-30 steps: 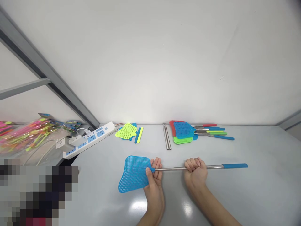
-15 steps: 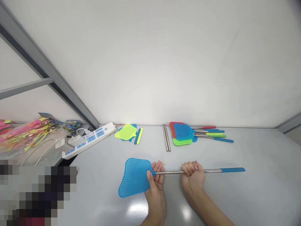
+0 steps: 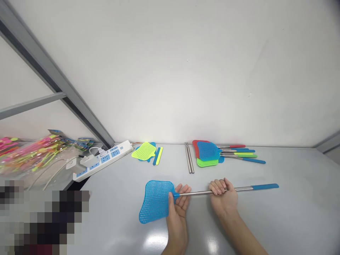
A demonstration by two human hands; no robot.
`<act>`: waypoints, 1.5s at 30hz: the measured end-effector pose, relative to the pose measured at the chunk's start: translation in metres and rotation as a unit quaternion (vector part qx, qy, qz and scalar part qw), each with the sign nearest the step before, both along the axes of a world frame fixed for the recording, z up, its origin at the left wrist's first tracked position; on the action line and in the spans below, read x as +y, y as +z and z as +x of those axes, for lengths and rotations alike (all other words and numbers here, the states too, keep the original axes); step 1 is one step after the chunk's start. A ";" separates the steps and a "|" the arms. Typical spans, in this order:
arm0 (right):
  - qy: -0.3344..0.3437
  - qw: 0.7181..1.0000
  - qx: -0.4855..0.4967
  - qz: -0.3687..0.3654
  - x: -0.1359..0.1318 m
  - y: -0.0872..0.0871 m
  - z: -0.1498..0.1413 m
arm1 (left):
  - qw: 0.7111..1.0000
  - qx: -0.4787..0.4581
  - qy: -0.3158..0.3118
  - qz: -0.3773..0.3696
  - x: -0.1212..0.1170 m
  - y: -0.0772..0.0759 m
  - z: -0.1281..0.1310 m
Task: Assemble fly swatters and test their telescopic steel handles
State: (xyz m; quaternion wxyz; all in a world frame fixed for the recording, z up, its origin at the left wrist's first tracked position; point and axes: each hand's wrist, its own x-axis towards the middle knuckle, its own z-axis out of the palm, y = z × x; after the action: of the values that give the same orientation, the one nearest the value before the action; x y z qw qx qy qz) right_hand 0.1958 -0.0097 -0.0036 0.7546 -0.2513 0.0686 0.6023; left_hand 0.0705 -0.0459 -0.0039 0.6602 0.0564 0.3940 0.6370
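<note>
Head view, blue fly swatter (image 3: 156, 202), long axis nearly level, mesh end left

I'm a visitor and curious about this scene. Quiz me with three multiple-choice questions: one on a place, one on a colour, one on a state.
1. What lies between the lime-green fly swatter and the stack of fly swatters?
A) Two steel rods
B) A power strip
C) A red swatter

2. What colour is the mesh head of the fly swatter in hand?
A) Red
B) Green
C) Blue

3. Where is the right hand?
A) On the blue handle
B) On the steel shaft
C) On the power strip

1: A, the rods lie between them.
2: C, the mesh is blue.
3: B, its fingers curl over the shaft.
</note>
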 end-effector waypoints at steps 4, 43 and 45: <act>0.026 0.999 -0.034 0.019 0.001 -0.005 -0.001 | 1.000 -0.023 0.008 0.001 0.002 0.001 -0.003; 0.039 0.997 -0.067 -0.025 0.006 -0.003 0.012 | 0.999 -0.002 0.019 -0.028 0.009 -0.001 -0.009; 0.041 0.997 -0.063 -0.029 0.006 -0.002 0.012 | 0.999 -0.001 0.017 -0.028 0.009 -0.002 -0.009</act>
State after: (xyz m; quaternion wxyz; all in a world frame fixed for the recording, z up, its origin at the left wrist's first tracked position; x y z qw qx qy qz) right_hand 0.2080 -0.0038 -0.0059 0.7246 -0.3130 0.0286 0.6133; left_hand 0.0610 -0.0371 -0.0060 0.6511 0.0305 0.4123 0.6365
